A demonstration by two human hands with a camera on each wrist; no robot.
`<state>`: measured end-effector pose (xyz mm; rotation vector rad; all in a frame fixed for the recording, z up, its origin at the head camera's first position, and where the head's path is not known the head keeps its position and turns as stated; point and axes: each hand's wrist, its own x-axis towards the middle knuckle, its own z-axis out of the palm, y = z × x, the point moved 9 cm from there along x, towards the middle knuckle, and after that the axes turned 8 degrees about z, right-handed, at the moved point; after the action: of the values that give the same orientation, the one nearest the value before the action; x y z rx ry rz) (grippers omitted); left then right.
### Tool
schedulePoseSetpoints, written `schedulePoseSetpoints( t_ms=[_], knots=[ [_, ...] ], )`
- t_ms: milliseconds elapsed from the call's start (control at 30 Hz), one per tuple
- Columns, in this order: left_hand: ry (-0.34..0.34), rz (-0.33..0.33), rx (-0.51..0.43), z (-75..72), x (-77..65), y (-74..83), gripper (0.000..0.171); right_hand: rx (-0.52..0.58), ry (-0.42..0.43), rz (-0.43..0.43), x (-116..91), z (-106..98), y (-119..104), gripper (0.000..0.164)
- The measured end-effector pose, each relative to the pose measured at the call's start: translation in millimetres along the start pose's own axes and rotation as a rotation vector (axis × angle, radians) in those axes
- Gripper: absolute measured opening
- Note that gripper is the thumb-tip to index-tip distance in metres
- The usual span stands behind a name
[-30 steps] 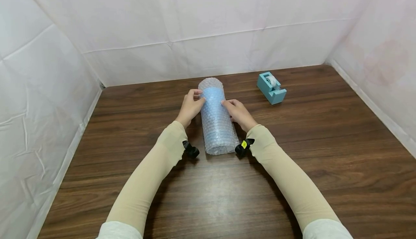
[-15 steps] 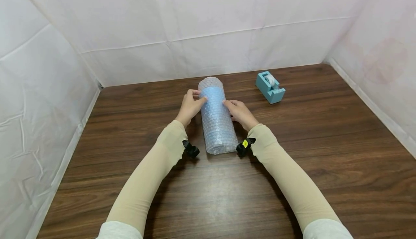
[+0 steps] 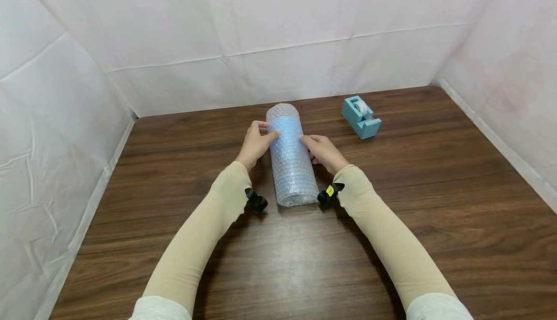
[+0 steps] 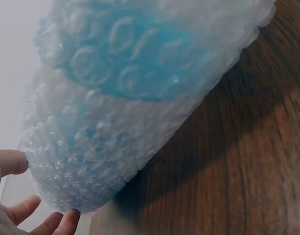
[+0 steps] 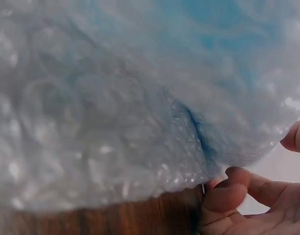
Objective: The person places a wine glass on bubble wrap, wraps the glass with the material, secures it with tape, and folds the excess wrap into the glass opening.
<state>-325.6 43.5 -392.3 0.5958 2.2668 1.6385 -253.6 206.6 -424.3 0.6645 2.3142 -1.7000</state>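
A bubble-wrapped cylinder [image 3: 292, 165] lies lengthwise on the table in the head view, with something light blue showing through its layers. My left hand [image 3: 255, 143] holds its left side near the far end, thumb on top and fingers at the side. On the opposite side, my right hand [image 3: 323, 152] has its thumb on the wrap and its fingers curled low beside it. The right wrist view shows a loose edge of the bubble wrap [image 5: 154, 166] close to those fingertips. Fingertips [image 4: 69, 218] touch or nearly touch the wrap's far end in the left wrist view.
A light blue tape dispenser [image 3: 362, 118] with a roll of clear tape stands right of the cylinder, toward the back. White sheeting [image 3: 278, 30] rises behind the brown wooden table [image 3: 174, 165] and at both sides.
My left thumb has slid slightly right over the wrap, and my right hand has shifted a little right. The loose strip at the cylinder's lower right shows less. The head view has shifted slightly.
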Motion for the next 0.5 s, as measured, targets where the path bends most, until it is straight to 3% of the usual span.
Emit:
schedulePoseSetpoints(
  t_ms=[167, 500],
  knots=[
    [-0.005, -0.001, -0.006, -3.1, -2.4, -2.5, 0.050, 0.009, -0.017, 0.046, 0.8, 2.0, 4.4, 0.040],
    [0.003, 0.016, -0.030, -12.4, -6.6, -8.1, 0.048, -0.003, -0.021, 0.094, 2.2, 6.1, 5.7, 0.052]
  ],
)
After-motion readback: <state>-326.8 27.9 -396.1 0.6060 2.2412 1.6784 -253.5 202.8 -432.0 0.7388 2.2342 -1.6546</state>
